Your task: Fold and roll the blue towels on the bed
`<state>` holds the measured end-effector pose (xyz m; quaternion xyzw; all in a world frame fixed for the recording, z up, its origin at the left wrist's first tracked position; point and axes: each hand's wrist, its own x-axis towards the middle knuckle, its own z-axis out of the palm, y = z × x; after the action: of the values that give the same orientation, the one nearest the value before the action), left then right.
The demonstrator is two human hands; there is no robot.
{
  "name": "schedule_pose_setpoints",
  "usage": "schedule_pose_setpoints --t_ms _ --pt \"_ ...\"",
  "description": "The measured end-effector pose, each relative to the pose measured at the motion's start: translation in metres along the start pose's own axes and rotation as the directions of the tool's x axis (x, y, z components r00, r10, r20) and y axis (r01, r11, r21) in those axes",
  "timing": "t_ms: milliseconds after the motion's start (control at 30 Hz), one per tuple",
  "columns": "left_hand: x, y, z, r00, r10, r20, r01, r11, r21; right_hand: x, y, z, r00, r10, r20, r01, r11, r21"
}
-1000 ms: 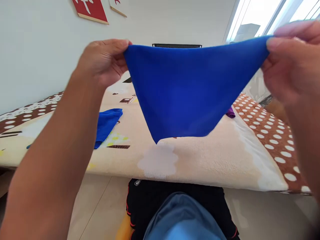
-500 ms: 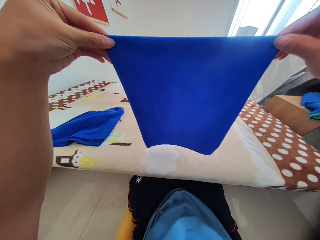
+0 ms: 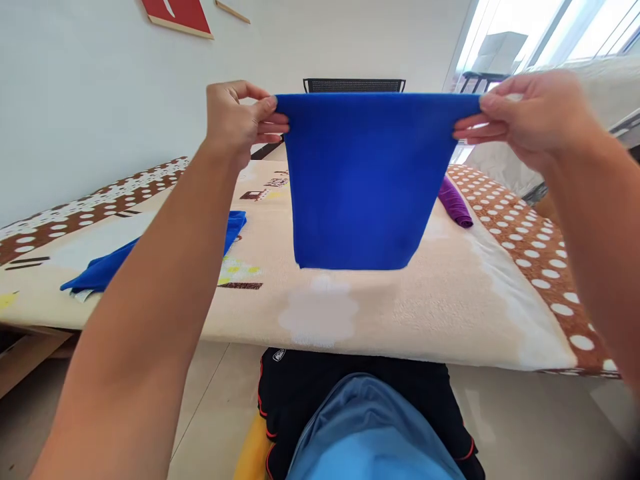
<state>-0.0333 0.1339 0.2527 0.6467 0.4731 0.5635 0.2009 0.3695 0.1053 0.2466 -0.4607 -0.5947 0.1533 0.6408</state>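
Observation:
A blue cloth, seemingly a towel (image 3: 367,183), hangs stretched between my hands above the bed, its top edge pulled straight. My left hand (image 3: 245,117) pinches the upper left corner with thumb and fingers. At the upper right corner, my right hand (image 3: 525,117) grips in the same way. The lower edge hangs free over the bed. Another blue cloth (image 3: 107,263) lies on the bed to the left, partly hidden behind my left forearm.
A cream blanket (image 3: 440,300) with brown dotted borders covers the bed. A rolled purple cloth (image 3: 455,203) lies at the right. Behind the towel shows a black mesh chair back (image 3: 355,85). A wall stands at the left, windows at the far right.
Both hands have moved forward, away from me, with the blue towel, and now appear closer together. The towel hangs squarer. The purple roll and chair back have come into view.

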Motion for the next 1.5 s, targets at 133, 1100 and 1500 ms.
schedule_pose_setpoints --t_ms 133,1100,1500 --pt "-0.008 -0.014 -0.002 0.965 0.233 -0.121 -0.238 0.971 -0.029 -0.020 -0.001 -0.001 0.992 -0.081 0.098 0.092 0.989 -0.115" --pt "-0.255 -0.082 0.055 0.872 0.028 0.488 -0.251 0.883 0.397 -0.276 0.086 0.040 0.840 0.165 0.517 0.091 0.896 -0.434" --pt "-0.301 -0.122 0.089 0.888 -0.054 0.457 -0.322 0.637 0.701 -0.329 0.114 0.076 0.913 0.105 0.393 0.236 0.650 -0.722"
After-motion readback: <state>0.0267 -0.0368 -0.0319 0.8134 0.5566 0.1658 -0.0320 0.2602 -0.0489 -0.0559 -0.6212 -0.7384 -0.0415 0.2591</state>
